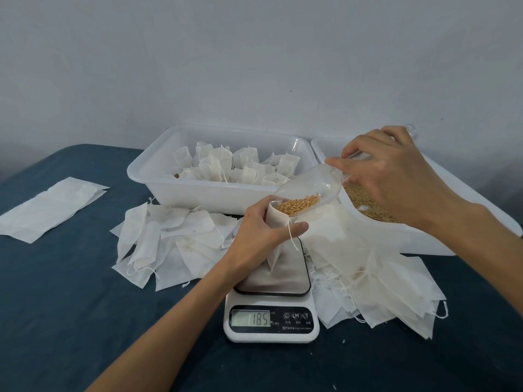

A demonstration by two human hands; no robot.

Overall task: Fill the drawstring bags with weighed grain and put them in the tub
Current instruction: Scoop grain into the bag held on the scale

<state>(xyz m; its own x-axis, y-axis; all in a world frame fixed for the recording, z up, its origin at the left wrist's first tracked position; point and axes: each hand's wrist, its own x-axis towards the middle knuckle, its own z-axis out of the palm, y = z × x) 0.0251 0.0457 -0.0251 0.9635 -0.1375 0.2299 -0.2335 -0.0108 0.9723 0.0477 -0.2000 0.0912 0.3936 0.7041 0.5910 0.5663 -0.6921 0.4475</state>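
Two hands busy: left hand [256, 232] grips an open drawstring bag [276, 230] standing on the scale [273, 306], which reads 18.5. Right hand [396, 176] holds a clear scoop [308, 190] tipped into its mouth, grain [298, 204] at the lip. Filled bags sit in the tub [198, 190] behind; empties litter the table [70, 292].

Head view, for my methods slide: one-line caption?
Right hand tips clear scoop of grain into drawstring bag, left hand holding it on scale.
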